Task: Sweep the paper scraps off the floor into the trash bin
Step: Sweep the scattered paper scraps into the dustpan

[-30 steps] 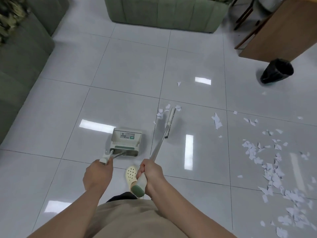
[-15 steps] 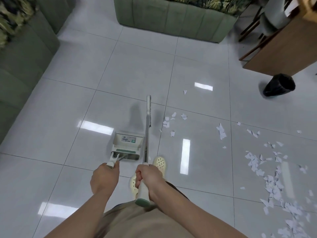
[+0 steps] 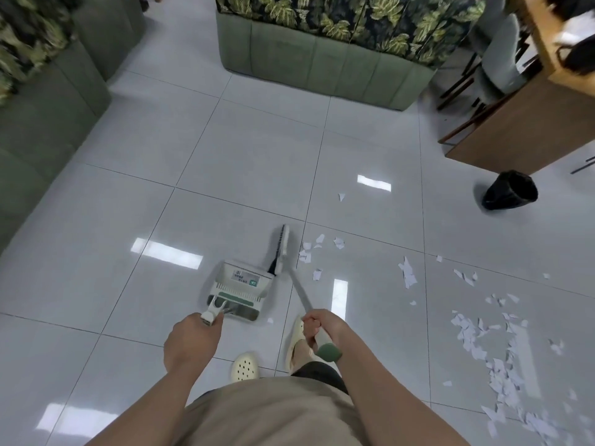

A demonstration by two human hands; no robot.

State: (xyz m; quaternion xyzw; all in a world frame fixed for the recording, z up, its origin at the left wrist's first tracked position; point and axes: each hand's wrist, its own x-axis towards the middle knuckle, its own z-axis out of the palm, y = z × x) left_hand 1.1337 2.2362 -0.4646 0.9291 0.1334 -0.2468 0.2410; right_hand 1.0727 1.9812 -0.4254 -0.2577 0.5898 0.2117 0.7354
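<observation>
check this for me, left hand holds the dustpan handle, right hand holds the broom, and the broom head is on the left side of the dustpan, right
One detail is off. In the head view the broom head sits at the right side of the dustpan, not the left, between it and the nearest paper scraps. The rest stands: the left hand holds the dustpan handle and the right hand holds the broom.

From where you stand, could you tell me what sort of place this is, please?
Probably a lounge or living room with a dining corner: green sofas with leaf-print cushions, a wooden table with a chair beside it, and a glossy tiled floor.
</observation>
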